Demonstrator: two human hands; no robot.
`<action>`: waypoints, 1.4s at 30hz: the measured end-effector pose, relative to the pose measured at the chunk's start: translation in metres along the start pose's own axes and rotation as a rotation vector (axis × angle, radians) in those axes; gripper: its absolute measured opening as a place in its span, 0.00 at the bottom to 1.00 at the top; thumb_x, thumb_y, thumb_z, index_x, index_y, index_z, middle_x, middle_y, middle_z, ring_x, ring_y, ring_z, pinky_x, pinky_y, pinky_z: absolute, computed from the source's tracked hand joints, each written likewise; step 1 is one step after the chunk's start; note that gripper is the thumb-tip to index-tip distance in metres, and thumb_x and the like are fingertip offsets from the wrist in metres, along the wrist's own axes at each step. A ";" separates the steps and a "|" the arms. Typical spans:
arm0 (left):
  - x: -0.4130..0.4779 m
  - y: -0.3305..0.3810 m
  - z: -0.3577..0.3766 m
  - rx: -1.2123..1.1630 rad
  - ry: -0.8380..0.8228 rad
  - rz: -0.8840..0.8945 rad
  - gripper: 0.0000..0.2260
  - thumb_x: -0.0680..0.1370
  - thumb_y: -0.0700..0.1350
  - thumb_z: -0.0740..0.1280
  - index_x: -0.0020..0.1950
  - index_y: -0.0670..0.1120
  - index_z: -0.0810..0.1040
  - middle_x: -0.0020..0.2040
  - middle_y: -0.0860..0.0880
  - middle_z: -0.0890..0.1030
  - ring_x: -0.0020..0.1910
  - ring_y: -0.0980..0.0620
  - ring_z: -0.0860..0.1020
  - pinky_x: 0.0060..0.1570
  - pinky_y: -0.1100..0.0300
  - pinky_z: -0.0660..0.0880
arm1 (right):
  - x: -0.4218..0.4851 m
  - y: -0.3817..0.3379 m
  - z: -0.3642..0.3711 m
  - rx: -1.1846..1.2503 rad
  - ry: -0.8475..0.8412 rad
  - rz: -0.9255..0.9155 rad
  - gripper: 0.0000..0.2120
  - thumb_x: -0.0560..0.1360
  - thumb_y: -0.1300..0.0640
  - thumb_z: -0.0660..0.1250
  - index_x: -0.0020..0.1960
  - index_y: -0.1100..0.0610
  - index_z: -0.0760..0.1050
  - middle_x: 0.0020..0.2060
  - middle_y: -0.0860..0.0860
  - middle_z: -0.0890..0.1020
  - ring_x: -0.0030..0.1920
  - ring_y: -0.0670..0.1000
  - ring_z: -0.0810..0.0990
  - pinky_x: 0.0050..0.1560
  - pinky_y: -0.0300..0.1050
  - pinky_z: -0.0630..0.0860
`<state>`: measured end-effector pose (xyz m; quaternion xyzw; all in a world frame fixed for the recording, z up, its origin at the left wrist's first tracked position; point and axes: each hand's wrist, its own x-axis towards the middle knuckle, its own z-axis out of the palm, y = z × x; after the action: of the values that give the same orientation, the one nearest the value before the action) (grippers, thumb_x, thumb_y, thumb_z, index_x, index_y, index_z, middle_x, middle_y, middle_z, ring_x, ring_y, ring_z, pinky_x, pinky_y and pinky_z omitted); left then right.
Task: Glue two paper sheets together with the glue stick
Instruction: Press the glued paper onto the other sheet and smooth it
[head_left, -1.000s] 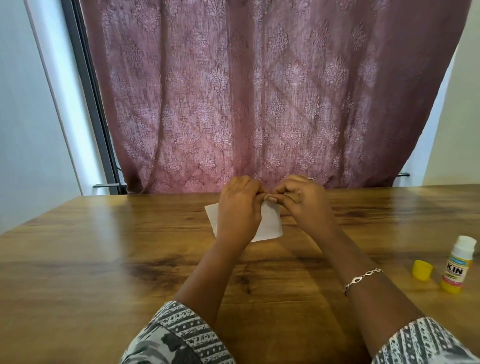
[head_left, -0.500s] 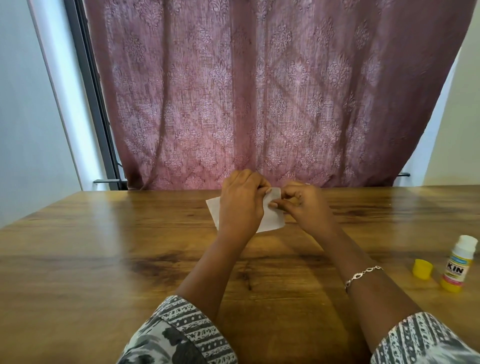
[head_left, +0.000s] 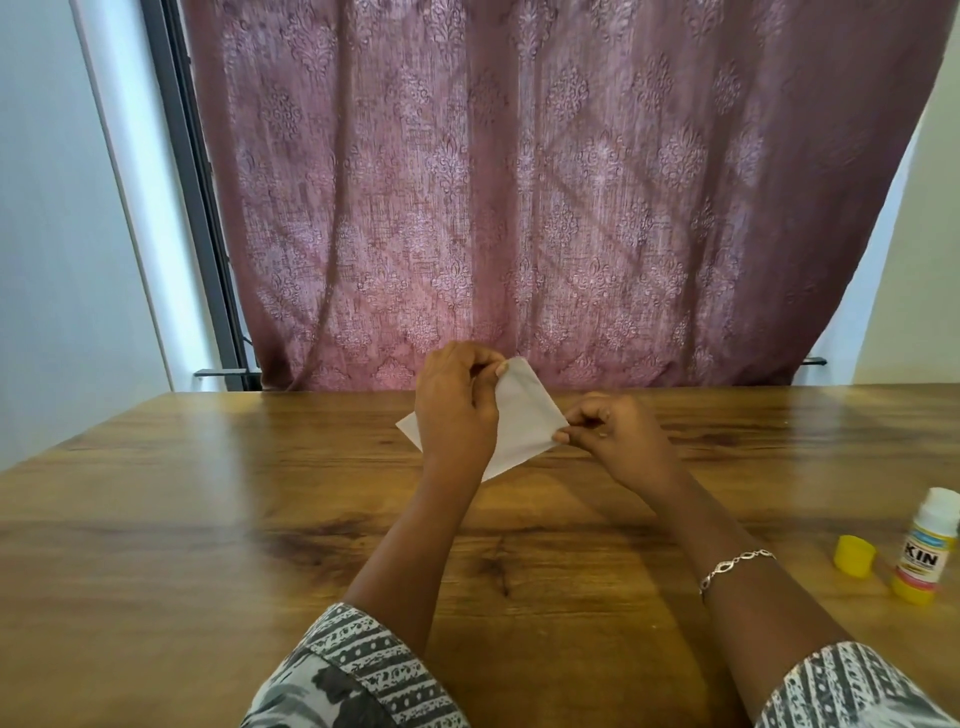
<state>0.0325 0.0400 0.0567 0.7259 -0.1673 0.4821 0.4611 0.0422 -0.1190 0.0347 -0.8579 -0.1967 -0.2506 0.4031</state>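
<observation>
The hands are drawing apart: the right hand (head_left: 618, 441) is now pinching the paper's (head_left: 524, 421) right corner, while the left hand (head_left: 457, 410) is pinching its far corner. The paper is turning, now diamond-wise and tilted up off the tabletop (head_left: 208, 519).

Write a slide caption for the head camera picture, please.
Both hands, left and right, pinch a white paper above the table; the uncapped glue stick stands by its yellow cap.
</observation>
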 end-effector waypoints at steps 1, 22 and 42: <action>0.000 -0.001 0.000 -0.019 0.008 -0.023 0.02 0.73 0.35 0.66 0.42 0.37 0.78 0.40 0.42 0.80 0.42 0.46 0.74 0.44 0.55 0.70 | 0.000 0.000 -0.001 0.009 0.012 0.004 0.04 0.68 0.63 0.71 0.41 0.63 0.80 0.36 0.54 0.79 0.40 0.52 0.76 0.40 0.42 0.70; -0.001 -0.012 0.003 -0.244 -0.165 -0.428 0.03 0.74 0.38 0.67 0.41 0.43 0.75 0.34 0.50 0.75 0.33 0.54 0.73 0.34 0.62 0.72 | 0.000 -0.004 -0.004 0.503 0.334 0.207 0.06 0.75 0.59 0.64 0.41 0.61 0.75 0.38 0.56 0.81 0.40 0.54 0.79 0.42 0.43 0.75; -0.025 -0.045 0.020 0.448 -0.690 -0.421 0.24 0.72 0.47 0.71 0.66 0.47 0.69 0.68 0.46 0.70 0.68 0.46 0.65 0.64 0.51 0.66 | -0.001 0.017 0.028 -0.056 0.078 0.338 0.26 0.70 0.62 0.70 0.65 0.58 0.67 0.41 0.49 0.77 0.45 0.51 0.75 0.35 0.37 0.66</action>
<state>0.0625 0.0414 0.0105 0.9439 -0.0515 0.1323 0.2980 0.0588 -0.1070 0.0083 -0.8792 -0.0270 -0.2177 0.4229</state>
